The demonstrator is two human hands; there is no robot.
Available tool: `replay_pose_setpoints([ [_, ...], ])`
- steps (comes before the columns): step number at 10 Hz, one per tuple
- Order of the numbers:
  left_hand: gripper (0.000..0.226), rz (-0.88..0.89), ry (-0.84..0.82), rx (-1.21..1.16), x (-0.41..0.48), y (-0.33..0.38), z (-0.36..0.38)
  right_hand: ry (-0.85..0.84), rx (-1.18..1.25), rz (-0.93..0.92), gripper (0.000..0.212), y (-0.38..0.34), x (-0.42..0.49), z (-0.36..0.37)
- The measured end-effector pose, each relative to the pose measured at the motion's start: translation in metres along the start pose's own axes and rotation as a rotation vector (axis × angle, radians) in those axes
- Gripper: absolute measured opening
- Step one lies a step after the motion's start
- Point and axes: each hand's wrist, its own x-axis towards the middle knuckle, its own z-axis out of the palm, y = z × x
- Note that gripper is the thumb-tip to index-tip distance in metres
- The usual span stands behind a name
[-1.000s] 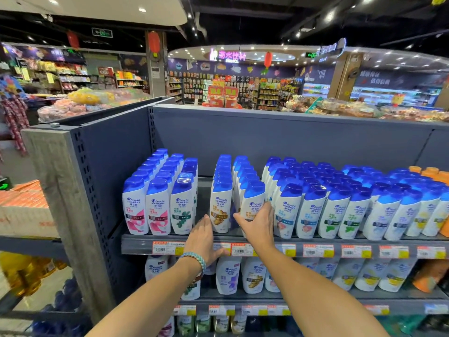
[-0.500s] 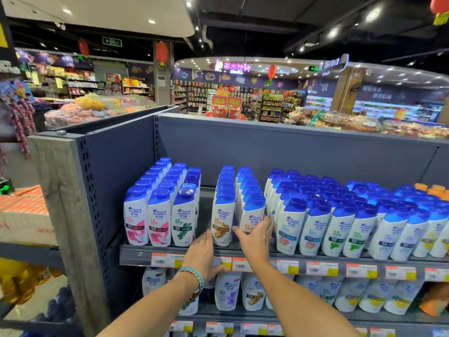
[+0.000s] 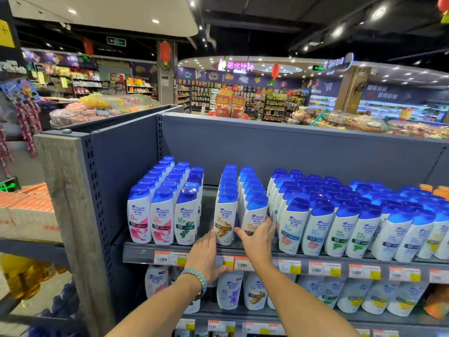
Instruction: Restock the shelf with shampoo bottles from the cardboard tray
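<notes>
White shampoo bottles with blue caps stand in rows on the top shelf (image 3: 141, 251). My right hand (image 3: 257, 242) wraps the lower part of the front ginger-label bottle (image 3: 254, 216), thumb on its left and fingers on its right. My left hand (image 3: 206, 256), with a braided bracelet at the wrist, lies flat over the shelf's front edge. Its fingertips touch the base of the neighbouring ginger-label bottle (image 3: 224, 217). No cardboard tray is in view.
A gap of bare shelf (image 3: 207, 215) separates the ginger rows from three rows of pink and green label bottles (image 3: 161, 220) on the left. Packed rows (image 3: 340, 222) fill the right. Price tags (image 3: 324, 267) line the edge. More bottles (image 3: 229, 291) stand on the shelf below.
Both hands have stayed at the two ginger-label rows. My right hand has closed further around the front bottle. My head has moved, so the shelf sits lower in view.
</notes>
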Motion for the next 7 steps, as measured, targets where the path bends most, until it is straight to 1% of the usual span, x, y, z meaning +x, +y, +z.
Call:
replay_pose_setpoints([
  [3, 0.113, -0.012, -0.035, -0.040, 0.000, 0.001, -0.003, -0.016, 0.009, -0.014, 0.083, -0.001, -0.002, -0.002],
  [4, 0.115, -0.017, -0.026, -0.081, 0.000, 0.000, -0.006, -0.018, -0.009, -0.020, 0.088, 0.000, -0.001, -0.003],
  [5, 0.118, -0.040, -0.040, -0.121, -0.001, 0.000, -0.015, -0.054, 0.002, 0.032, 0.106, -0.004, -0.005, -0.011],
  [6, 0.115, -0.046, -0.012, -0.176, -0.005, -0.001, -0.023, -0.059, 0.038, 0.007, 0.117, -0.007, -0.009, -0.017],
  [7, 0.107, -0.010, 0.053, -0.151, -0.005, 0.000, -0.042, -0.080, 0.019, -0.055, 0.116, -0.021, -0.010, -0.025],
])
